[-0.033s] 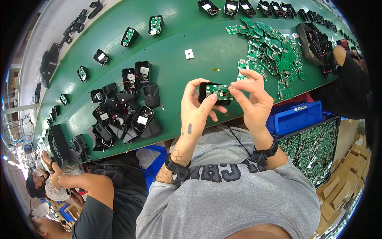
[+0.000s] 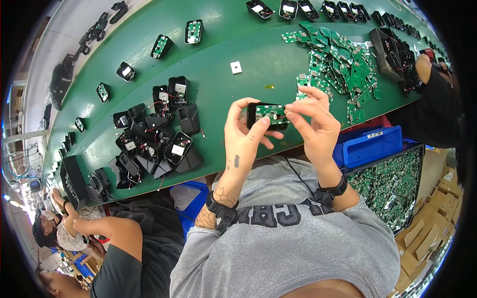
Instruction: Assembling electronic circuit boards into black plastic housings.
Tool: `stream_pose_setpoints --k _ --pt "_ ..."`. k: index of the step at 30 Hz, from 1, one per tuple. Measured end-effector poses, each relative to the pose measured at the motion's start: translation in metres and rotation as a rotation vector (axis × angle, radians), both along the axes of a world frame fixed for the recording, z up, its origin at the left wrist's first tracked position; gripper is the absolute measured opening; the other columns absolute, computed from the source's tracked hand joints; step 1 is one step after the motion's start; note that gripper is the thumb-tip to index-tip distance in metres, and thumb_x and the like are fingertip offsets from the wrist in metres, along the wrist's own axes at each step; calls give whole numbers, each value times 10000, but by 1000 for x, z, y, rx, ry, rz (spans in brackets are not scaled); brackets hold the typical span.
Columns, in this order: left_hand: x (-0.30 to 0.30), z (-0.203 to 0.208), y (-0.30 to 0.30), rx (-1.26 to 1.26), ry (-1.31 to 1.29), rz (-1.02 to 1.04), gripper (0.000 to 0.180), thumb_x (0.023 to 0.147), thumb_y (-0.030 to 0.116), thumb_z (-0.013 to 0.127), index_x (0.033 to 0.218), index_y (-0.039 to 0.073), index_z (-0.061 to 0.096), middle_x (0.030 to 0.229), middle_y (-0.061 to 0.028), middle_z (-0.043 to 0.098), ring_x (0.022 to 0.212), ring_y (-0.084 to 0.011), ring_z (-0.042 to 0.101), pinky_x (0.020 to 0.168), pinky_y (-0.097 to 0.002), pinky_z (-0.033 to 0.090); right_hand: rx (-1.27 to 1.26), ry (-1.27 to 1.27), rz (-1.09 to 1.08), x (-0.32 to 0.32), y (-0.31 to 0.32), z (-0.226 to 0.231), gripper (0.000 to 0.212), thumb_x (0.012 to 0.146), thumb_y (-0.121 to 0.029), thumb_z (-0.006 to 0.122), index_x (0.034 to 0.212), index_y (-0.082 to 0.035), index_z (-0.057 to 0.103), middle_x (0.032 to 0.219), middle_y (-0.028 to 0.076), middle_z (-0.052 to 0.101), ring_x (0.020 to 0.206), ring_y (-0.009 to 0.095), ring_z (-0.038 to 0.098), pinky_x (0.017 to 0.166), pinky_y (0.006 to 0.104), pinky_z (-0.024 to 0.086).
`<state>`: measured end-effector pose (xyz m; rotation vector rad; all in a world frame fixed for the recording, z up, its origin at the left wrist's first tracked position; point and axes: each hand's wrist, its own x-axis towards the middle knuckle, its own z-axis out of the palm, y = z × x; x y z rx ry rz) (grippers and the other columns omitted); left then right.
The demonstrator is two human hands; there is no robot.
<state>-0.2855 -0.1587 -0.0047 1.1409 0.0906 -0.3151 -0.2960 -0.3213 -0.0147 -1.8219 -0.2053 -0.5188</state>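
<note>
Above the table's near edge, my left hand (image 2: 240,133) grips a small black plastic housing (image 2: 252,111), its thumb lying on the green circuit board (image 2: 276,112) set in the housing's open face. My right hand (image 2: 319,121) has thumb and index finger pinched together at the board's right end. A short red wire shows beside those fingertips, but what they pinch is too small to make out. Left of my hands lies a heap of black housings (image 2: 149,134), several with red wires and white pads. Beyond my right hand spreads a pile of loose green circuit boards (image 2: 343,62).
Black housings with boards (image 2: 194,31) stand spaced along the far side of the green table (image 2: 218,89). A white square piece (image 2: 236,67) lies mid-table. Right of me are a blue bin (image 2: 372,146) and a tray of boards (image 2: 387,184). Co-workers sit at left (image 2: 119,248) and right (image 2: 427,109).
The housing in my left hand has shifted very slightly left. My right hand's pinch stays almost in place; the rest looks the same.
</note>
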Motion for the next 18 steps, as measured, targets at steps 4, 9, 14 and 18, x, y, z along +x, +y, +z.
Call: stream_pose_setpoints --k 4,9,14,18 --pt "-2 4 -2 75 -148 117 378 856 -59 602 1183 -2 421 1088 -169 623 856 -217 698 689 -286 604 -26 152 112 -4 -2 10 188 754 -1 754 939 -30 741 917 45 684 1167 255 510 1005 395 378" --pt "-7 0 -5 139 -297 183 385 834 -68 626 1168 -23 439 1154 -184 625 893 -228 700 733 -275 594 137 262 20 -3 3 10 170 732 0 772 898 -24 743 970 52 680 1149 245 522 1014 396 373" --pt "-8 -2 -3 217 -368 199 387 823 -49 648 1159 -21 457 1153 -184 639 897 -214 705 746 -275 594 37 177 105 1 -2 4 150 722 7 773 866 -15 739 905 36 631 1127 242 516 1006 393 369" --pt "-9 -4 -4 254 -403 215 410 805 -46 669 1158 -25 462 1156 -187 642 893 -203 704 742 -266 593 85 224 119 0 1 3 153 712 13 777 857 -11 737 881 29 602 1124 248 509 997 395 371"
